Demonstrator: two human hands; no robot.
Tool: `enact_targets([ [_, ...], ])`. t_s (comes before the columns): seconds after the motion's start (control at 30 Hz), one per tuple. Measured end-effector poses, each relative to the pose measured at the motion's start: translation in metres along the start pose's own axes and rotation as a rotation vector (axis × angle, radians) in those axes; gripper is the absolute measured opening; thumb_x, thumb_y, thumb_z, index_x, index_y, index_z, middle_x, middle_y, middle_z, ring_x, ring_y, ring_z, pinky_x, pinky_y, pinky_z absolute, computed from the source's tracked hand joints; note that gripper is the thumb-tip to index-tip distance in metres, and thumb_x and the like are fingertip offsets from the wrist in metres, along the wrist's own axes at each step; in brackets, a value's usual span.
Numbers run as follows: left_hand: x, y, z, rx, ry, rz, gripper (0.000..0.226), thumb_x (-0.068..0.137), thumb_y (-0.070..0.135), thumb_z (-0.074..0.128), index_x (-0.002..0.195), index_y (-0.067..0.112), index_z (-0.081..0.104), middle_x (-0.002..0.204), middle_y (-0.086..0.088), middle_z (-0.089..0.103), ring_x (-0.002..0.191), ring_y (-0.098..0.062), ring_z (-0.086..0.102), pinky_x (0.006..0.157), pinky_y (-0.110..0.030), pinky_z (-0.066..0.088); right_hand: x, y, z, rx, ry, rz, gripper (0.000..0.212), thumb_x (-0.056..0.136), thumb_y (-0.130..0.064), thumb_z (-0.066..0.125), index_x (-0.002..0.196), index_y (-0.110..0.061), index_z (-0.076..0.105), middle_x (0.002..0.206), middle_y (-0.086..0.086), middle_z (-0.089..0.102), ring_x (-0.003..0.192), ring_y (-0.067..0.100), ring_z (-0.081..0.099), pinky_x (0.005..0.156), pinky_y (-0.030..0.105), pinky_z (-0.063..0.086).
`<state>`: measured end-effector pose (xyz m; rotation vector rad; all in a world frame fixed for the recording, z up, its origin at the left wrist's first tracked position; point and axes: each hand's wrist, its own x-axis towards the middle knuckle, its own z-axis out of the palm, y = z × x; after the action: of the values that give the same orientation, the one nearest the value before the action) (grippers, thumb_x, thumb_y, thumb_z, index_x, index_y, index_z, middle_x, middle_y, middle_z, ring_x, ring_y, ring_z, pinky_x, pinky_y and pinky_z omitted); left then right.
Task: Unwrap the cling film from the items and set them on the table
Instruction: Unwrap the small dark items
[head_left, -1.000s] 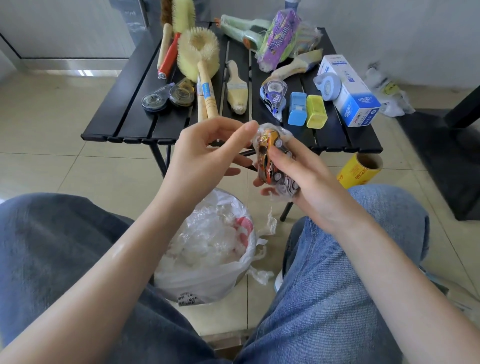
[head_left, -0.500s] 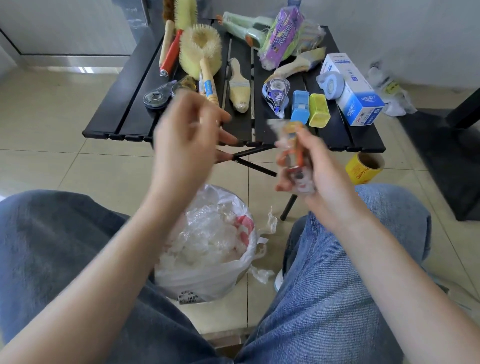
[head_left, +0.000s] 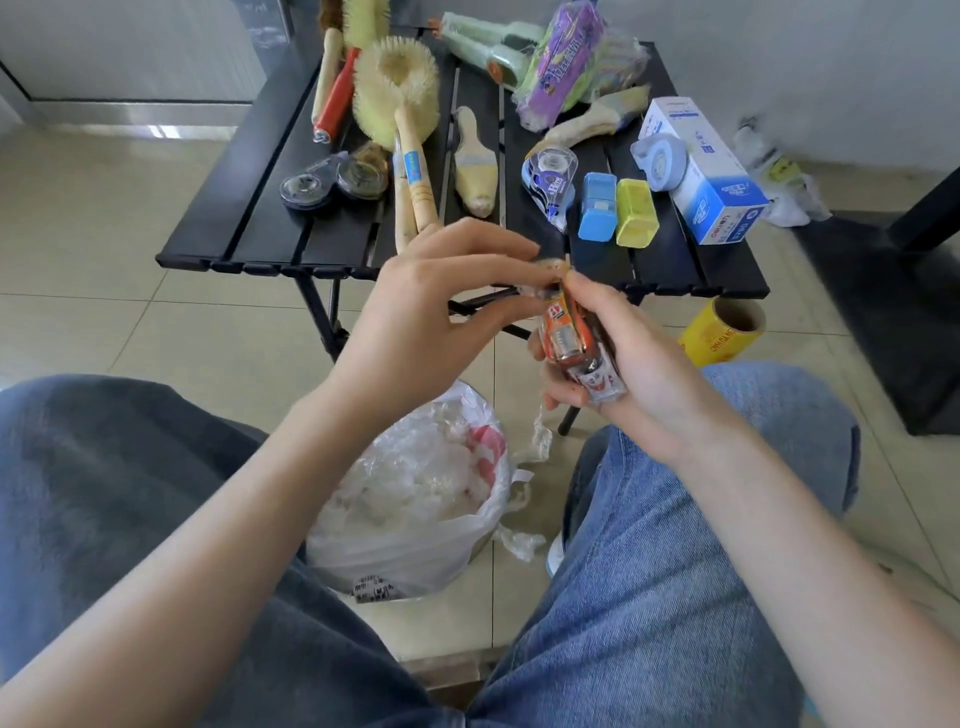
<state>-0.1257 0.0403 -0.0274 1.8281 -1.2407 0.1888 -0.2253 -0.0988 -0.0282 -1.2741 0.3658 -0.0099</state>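
Right hand (head_left: 634, 364) curls around a small orange toy car (head_left: 566, 332) wrapped in clear cling film (head_left: 597, 382). Left hand (head_left: 431, 312), at nine o'clock of the car, pinches the film at its top end. Film wrinkled, clinging over the car body.

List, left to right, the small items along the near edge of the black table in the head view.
Two round tape dispensers → wooden brush handle → clear correction-tape dispenser → blue box → yellow-green box → white-and-blue carton.
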Motion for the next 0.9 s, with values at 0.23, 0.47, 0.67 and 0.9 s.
enact_targets([
  [0.23,-0.005,-0.008,-0.007,-0.056,-0.042,-0.066,0.005,0.086,0.01,0.068,0.089,0.012,0.072,0.103,0.0,0.063,0.097,-0.01,0.06,0.076,-0.034,0.052,0.0,-0.004,0.004,-0.095,-0.019,0.041,0.035,0.1,-0.034,0.042,0.085,-0.009,0.06,0.07,0.01,0.055,0.041,0.011,0.041,0.051,0.027,0.033],
  [0.47,-0.013,-0.004,-0.011,-0.08,-0.089,-0.047,0.01,0.087,0.004,0.065,0.087,0.013,0.066,0.098,0.0,0.063,0.093,-0.008,0.053,0.08,-0.01,0.036,0.007,-0.006,0.006,-0.185,0.05,0.079,0.036,0.098,-0.04,0.045,0.081,-0.014,0.064,0.064,0.007,0.059,0.043,0.013,0.042,0.051,0.026,0.038],
  [0.67,-0.017,-0.009,-0.013,-0.124,-0.258,-0.139,0.015,0.09,0.034,0.06,0.096,0.021,0.056,0.086,0.015,0.057,0.077,-0.006,0.045,0.071,-0.014,0.034,0.01,-0.002,0.008,-0.178,0.058,0.106,0.04,0.097,-0.038,0.048,0.067,-0.02,0.067,0.064,0.006,0.057,0.04,0.011,0.045,0.056,0.029,0.041],
  [0.9,-0.014,-0.011,-0.012,-0.263,-0.267,-0.178,0.009,0.086,0.03,0.064,0.081,0.025,0.059,0.092,0.011,0.06,0.084,-0.012,0.051,0.07,-0.02,0.035,0.013,-0.002,0.01,-0.143,0.039,0.106,0.04,0.098,-0.039,0.048,0.068,-0.02,0.066,0.064,0.001,0.059,0.048,0.013,0.052,0.058,0.029,0.047],
])
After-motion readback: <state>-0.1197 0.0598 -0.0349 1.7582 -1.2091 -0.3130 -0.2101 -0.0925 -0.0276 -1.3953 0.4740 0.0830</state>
